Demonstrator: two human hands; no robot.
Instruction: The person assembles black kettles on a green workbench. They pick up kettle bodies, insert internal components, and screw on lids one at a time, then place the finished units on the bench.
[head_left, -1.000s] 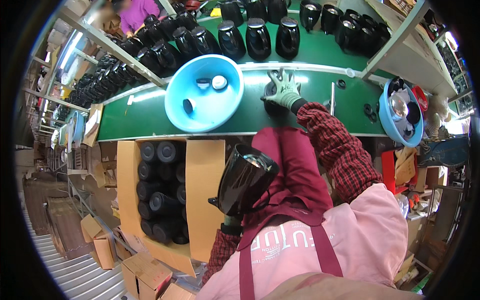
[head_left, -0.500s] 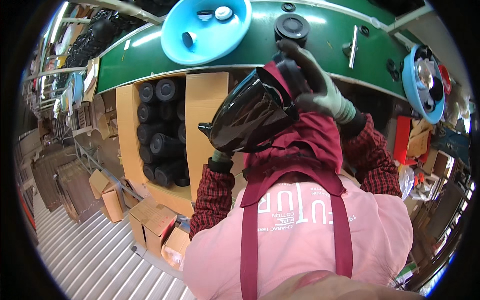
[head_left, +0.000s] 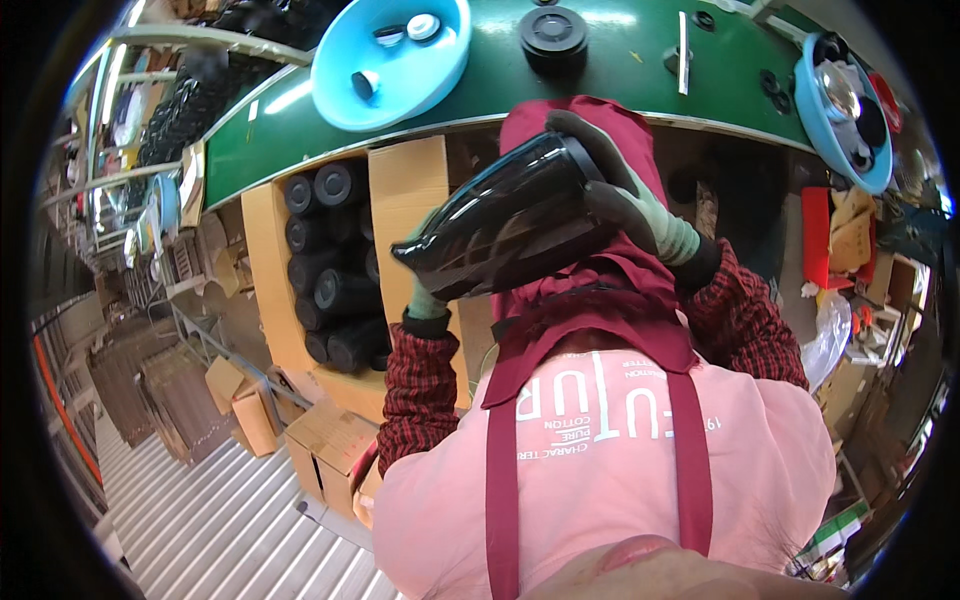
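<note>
A glossy black jug-like vessel (head_left: 510,215) lies tilted across the front of my body, its narrow pointed end to the left. My left hand (head_left: 427,297), gloved, grips that narrower end from beneath; the vessel hides most of its fingers. Around the wide end at the right wraps my gloved right hand (head_left: 635,205), thumb and fingers on opposite sides of the rim. A dark round lid or ring appears to sit at that rim, largely covered by the hand. Behind the vessel hangs my maroon apron (head_left: 590,280).
A green worktop (head_left: 640,60) runs ahead, carrying a stack of black round lids (head_left: 553,35) and a blue basin (head_left: 330,75) with several small parts. Another blue basin (head_left: 812,110) stands right. An open carton (head_left: 405,180) of black cylinders is at left, near smaller boxes (head_left: 325,440).
My right hand has brought the round black piece from beside the vessel's open end onto its rim. The vessel has turned slightly, and the view has shifted a little.
</note>
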